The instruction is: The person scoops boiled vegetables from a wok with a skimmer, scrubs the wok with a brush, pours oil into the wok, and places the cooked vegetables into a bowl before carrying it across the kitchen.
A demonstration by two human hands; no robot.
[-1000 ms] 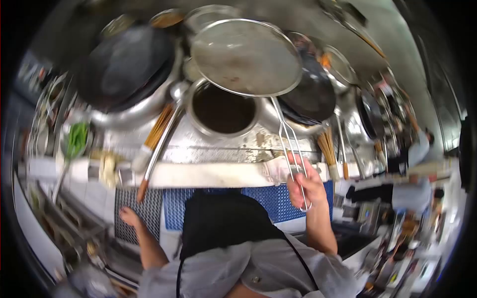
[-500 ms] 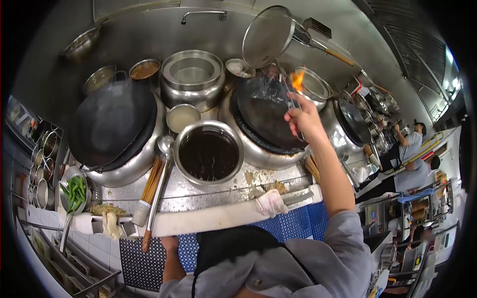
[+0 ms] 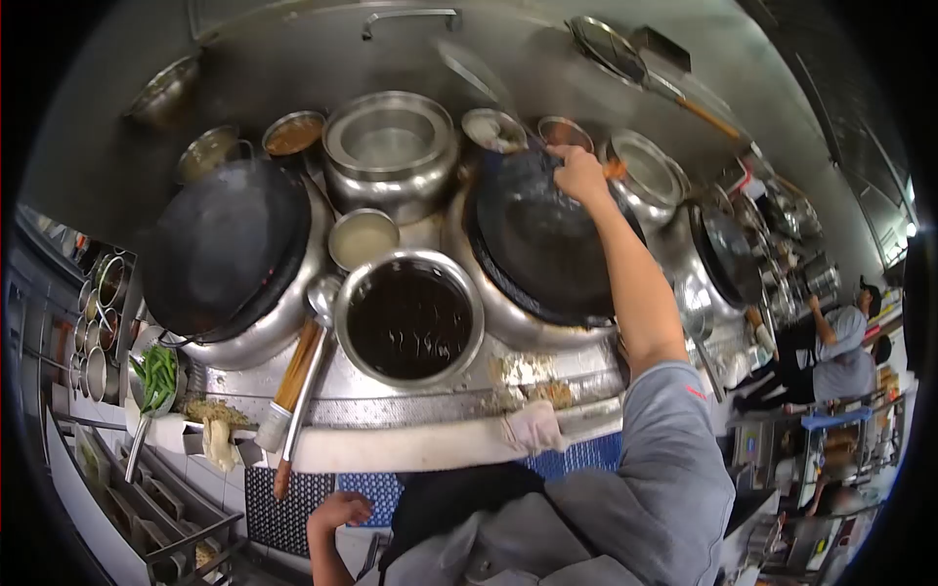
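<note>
My right hand (image 3: 578,174) is closed around a long-handled metal utensil above the back of the right wok (image 3: 547,249). Motion smears the utensil's far end (image 3: 474,73), so its kind is unclear. A dark, glossy surface lines that wok, and a small orange flame (image 3: 615,169) shows behind the wrist. Low by the apron, my left hand (image 3: 342,510) hangs with loosely bent fingers and nothing visible in it. In front of the woks stands a steel pot (image 3: 476,337) of dark liquid. Beside it lies a ladle (image 3: 313,352) with a wooden handle end.
Another wok (image 3: 225,254) sits at left. Between the woks are a large steel pot (image 3: 445,171) and a small bowl of cloudy liquid (image 3: 363,239). Green vegetables (image 3: 156,378) fill a strainer. A cloth (image 3: 534,430) lies on the front edge. Co-workers (image 3: 842,337) stand at right.
My right hand has moved back and slightly left over the wok, and the utensil now swings up to the left. The flame is smaller. My left hand has come further into view.
</note>
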